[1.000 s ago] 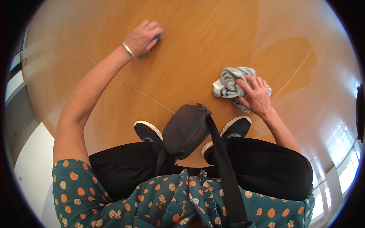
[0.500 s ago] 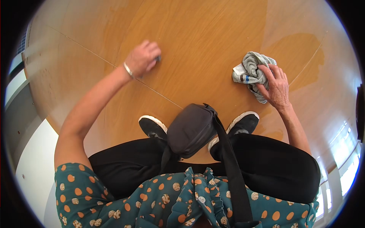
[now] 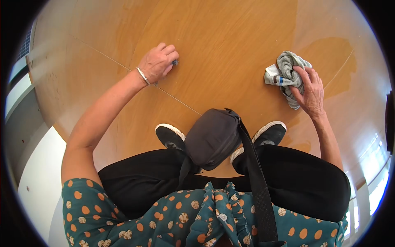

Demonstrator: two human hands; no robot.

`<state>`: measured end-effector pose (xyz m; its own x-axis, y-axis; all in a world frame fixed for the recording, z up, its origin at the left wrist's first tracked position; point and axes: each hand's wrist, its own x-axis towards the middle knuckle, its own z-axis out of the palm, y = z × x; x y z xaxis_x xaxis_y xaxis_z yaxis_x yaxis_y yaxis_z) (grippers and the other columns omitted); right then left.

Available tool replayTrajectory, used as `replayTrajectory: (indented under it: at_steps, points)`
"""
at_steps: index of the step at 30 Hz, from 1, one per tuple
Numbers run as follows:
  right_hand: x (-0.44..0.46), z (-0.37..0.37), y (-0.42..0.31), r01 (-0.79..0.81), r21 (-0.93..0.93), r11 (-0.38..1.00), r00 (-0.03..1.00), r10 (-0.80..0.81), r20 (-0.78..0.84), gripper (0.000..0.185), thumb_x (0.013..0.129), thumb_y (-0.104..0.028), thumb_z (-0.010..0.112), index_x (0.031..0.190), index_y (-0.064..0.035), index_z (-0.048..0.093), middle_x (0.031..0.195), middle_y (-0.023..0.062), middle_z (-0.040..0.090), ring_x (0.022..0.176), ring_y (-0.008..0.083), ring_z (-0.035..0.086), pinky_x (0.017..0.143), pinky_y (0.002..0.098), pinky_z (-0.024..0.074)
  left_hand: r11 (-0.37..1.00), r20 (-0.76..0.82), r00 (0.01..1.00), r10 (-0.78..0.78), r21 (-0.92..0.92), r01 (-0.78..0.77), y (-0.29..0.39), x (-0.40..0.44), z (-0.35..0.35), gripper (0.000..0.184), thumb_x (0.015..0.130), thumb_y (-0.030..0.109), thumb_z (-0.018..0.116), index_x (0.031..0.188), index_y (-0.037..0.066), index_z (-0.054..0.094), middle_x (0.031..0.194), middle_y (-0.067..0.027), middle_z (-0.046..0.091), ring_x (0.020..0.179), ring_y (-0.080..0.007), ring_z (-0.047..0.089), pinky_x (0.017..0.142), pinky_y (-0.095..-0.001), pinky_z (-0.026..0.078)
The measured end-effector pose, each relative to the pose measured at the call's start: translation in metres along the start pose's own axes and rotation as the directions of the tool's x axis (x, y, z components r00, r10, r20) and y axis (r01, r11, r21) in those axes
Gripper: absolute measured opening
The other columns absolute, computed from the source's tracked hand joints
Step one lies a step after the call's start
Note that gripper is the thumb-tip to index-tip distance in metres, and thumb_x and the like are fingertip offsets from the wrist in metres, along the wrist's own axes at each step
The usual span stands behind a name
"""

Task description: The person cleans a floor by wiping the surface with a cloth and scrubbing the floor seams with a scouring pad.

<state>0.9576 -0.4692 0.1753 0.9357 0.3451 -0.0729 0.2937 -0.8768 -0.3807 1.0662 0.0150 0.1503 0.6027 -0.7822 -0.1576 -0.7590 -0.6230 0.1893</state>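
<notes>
My left hand [image 3: 158, 62] is closed at the left of the view, pressed down on the wood-patterned floor [image 3: 218, 53]. A bit of a small grey scrubber [image 3: 175, 62] sticks out beside its fingers; the rest of it is hidden under them. At the right, a crumpled light grey rag [image 3: 284, 66] with a white tag and a dark and blue stripe lies bunched on the floor. My right hand [image 3: 310, 90] grips its right side, with thumb and fingers sunk into the folds.
A black bag [image 3: 212, 138] hangs on a strap between my knees. My dark shoes [image 3: 170, 136] with white soles stand on the floor on either side of it. A darker, wet-looking patch [image 3: 333, 53] spreads behind the rag. Thin joint lines cross the floor.
The rag and my right hand have shifted slightly right and away from me. My left hand, blurred before, now shows sharply near the same floor spot. The whole view has shifted a little.
</notes>
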Motion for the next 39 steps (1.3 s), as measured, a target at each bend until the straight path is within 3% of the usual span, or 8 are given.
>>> replayTrajectory:
  at_steps: [9,15,22,27,29,32,34,39]
  points:
    - [0.027,0.002,-0.001,0.044,-0.018,0.999,0.998,-0.045,-0.042,0.056,0.075,-0.022,0.075,0.129,-0.0163,0.061,0.122,0.0086,0.057,0.103,0.0283,0.056,0.089,0.0379,0.0465,0.992,-0.128,0.983,-0.13,-0.025,0.128,-0.013,0.069,-0.032,0.022,0.08,0.002,0.062,0.099,0.012,0.057,0.102,-0.0029,0.057,0.089,-0.0245,0.054,0.082,-0.0333,0.049]
    - [0.002,0.0,-0.031,0.278,-0.031,0.96,0.953,-0.271,0.134,0.066,0.066,-0.023,0.077,0.13,-0.019,0.061,0.12,0.0063,0.057,0.098,0.0274,0.053,0.088,0.0409,0.0454,0.982,0.028,0.985,0.172,-0.079,-0.169,0.041,-0.072,0.023,0.021,0.075,0.008,0.063,0.094,0.014,0.056,0.103,-0.0044,0.057,0.091,-0.0252,0.053,0.079,-0.0344,0.05]
    - [-0.006,0.026,-0.077,0.47,0.241,0.849,0.762,-0.528,0.374,0.064,0.065,-0.026,0.079,0.124,-0.0212,0.056,0.122,0.0019,0.053,0.102,0.0251,0.048,0.093,0.039,0.0399,0.862,-0.162,0.848,-0.504,-0.153,0.483,-0.061,-0.127,0.013,0.033,0.076,-0.002,0.062,0.107,0.009,0.059,0.113,-0.0124,0.055,0.104,-0.0317,0.055,0.094,-0.0383,0.047]
    - [-0.009,0.034,-0.07,0.478,0.213,0.852,0.763,-0.523,0.38,0.065,0.064,-0.029,0.079,0.124,-0.0202,0.057,0.122,0.003,0.052,0.102,0.0256,0.048,0.093,0.0396,0.0398,0.833,-0.202,0.808,-0.553,-0.109,0.543,-0.135,-0.109,0.011,0.026,0.078,-0.002,0.061,0.102,0.008,0.057,0.107,-0.0079,0.057,0.092,-0.0296,0.055,0.086,-0.0356,0.047]
    - [-0.01,0.033,-0.068,0.449,0.218,0.866,0.778,-0.5,0.382,0.065,0.064,-0.028,0.079,0.125,-0.0199,0.058,0.123,0.0035,0.052,0.102,0.0263,0.048,0.093,0.0404,0.0397,0.916,-0.142,0.909,-0.392,-0.154,0.371,-0.117,-0.118,0.008,0.024,0.078,-0.001,0.061,0.1,0.008,0.057,0.104,-0.007,0.058,0.09,-0.0292,0.055,0.084,-0.0352,0.047]
    - [-0.011,0.026,-0.069,0.362,0.222,0.905,0.82,-0.423,0.386,0.067,0.062,-0.027,0.078,0.126,-0.0188,0.059,0.123,0.005,0.053,0.103,0.0283,0.049,0.093,0.0428,0.0396,0.897,-0.015,0.905,-0.425,-0.138,0.419,-0.086,-0.132,0.01,0.023,0.077,0.0,0.061,0.099,0.008,0.058,0.104,-0.0081,0.058,0.09,-0.0297,0.055,0.085,-0.0353,0.047]
    - [-0.008,0.029,-0.067,0.359,0.221,0.907,0.819,-0.42,0.391,0.067,0.062,-0.027,0.078,0.126,-0.0188,0.059,0.123,0.0051,0.053,0.103,0.0283,0.049,0.093,0.0428,0.0397,0.941,-0.124,0.933,-0.337,-0.07,0.33,-0.1,-0.127,0.016,0.024,0.078,0.0,0.061,0.099,0.008,0.057,0.104,-0.0079,0.058,0.091,-0.0299,0.056,0.085,-0.0351,0.047]
    - [-0.003,0.031,-0.066,0.382,0.242,0.892,0.79,-0.451,0.416,0.067,0.062,-0.026,0.078,0.127,-0.0187,0.059,0.123,0.0056,0.053,0.102,0.0285,0.049,0.093,0.0428,0.0398,0.858,-0.085,0.859,-0.505,-0.155,0.489,-0.122,-0.128,0.013,0.026,0.078,0.001,0.06,0.103,0.009,0.058,0.106,-0.0074,0.059,0.094,-0.0297,0.056,0.087,-0.0351,0.048]
